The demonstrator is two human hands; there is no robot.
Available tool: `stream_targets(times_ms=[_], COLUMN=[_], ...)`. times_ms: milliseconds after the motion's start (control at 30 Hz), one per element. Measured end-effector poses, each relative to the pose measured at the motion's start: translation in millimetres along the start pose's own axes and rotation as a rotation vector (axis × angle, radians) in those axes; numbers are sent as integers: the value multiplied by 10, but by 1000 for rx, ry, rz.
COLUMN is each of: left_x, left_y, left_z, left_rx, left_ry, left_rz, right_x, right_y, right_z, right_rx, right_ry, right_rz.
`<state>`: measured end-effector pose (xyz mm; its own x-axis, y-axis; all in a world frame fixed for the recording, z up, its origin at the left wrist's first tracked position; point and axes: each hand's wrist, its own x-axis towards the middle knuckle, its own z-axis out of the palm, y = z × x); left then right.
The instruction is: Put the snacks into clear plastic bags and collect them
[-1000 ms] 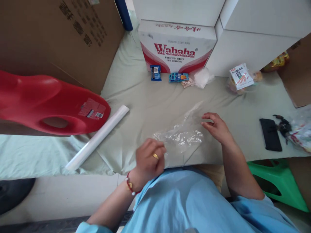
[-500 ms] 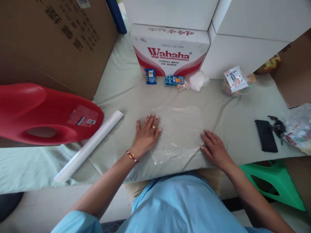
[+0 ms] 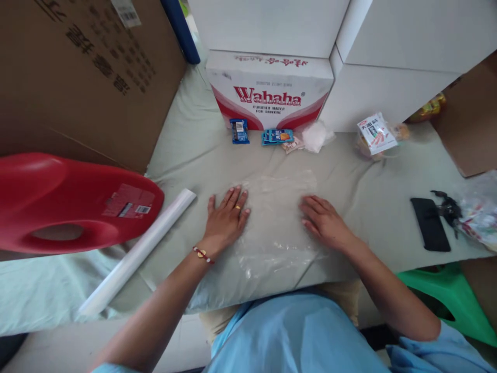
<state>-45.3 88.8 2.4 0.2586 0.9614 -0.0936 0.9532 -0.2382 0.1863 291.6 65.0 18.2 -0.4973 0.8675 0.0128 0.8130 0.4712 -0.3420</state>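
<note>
A clear plastic bag (image 3: 277, 223) lies flat on the cloth-covered table (image 3: 174, 155) in front of me. My left hand (image 3: 227, 215) rests palm down on the bag's left edge, fingers spread. Over the right part of the bag is my right hand (image 3: 324, 220), palm down with its fingers stretched out. Neither hand grips anything. To the left, a white roll (image 3: 137, 251) lies slantwise on the cloth.
A red plastic jug (image 3: 89, 207) lies at left by a big carton (image 3: 85, 93). Snack packets (image 3: 277, 136) sit before a Wahaba-style water box marked Wahaha (image 3: 269, 98). A phone (image 3: 430, 224), keys (image 3: 448, 210) and a green stool (image 3: 454, 295) are at right.
My right hand has moved left, further over the plastic bag. My left hand stays at the bag's left edge. The whole view has shifted slightly.
</note>
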Motion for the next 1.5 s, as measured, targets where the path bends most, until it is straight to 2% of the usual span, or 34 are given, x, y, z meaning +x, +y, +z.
stream_targets(times_ms=[100, 167, 233, 333, 467, 567, 667, 733, 833, 933, 1033, 1167, 1333, 1500], left_x=[-17, -29, -34, -33, -31, -30, -29, -29, -31, -34, -37, -42, -46, -48], left_y=[-84, -86, -73, -60, -59, -56, -53, -53, -55, -54, -56, -58, -48, -47], left_z=[19, 21, 16, 3, -13, -24, -33, -37, -39, -38, -31, -18, -14, -12], left_rx=[3, 3, 2, 5, 2, -7, -14, -16, -19, -29, -44, -50, -51, -66], left_ry=[-7, 5, 5, 2, -2, 2, 4, 3, 9, 17, 30, 43, 56, 57], left_rz=[31, 35, 39, 35, 28, 28, 28, 29, 31, 34, 39, 42, 45, 40], right_x=[11, 166, 493, 1217, 2150, 2576, 2789, 2849, 2822, 2650, 2378, 2064, 2050, 2018], right_y=[336, 491, 553, 526, 465, 459, 459, 453, 430, 368, 227, -32, -142, 38], right_z=[-91, -206, -322, -426, -367, -231, -139, -156, -323, -572, -708, -559, -314, -436], right_rx=[42, 51, 20, -60, -201, -237, -220, -203, -175, -119, -153, -305, -323, -129], right_ry=[10, 70, 130, 174, 200, 174, 149, 128, 109, 124, 34, -171, -101, -79], right_rz=[13, 28, 41, 33, 40, 31, 38, 40, 74, 60, -19, -28, -73, -38])
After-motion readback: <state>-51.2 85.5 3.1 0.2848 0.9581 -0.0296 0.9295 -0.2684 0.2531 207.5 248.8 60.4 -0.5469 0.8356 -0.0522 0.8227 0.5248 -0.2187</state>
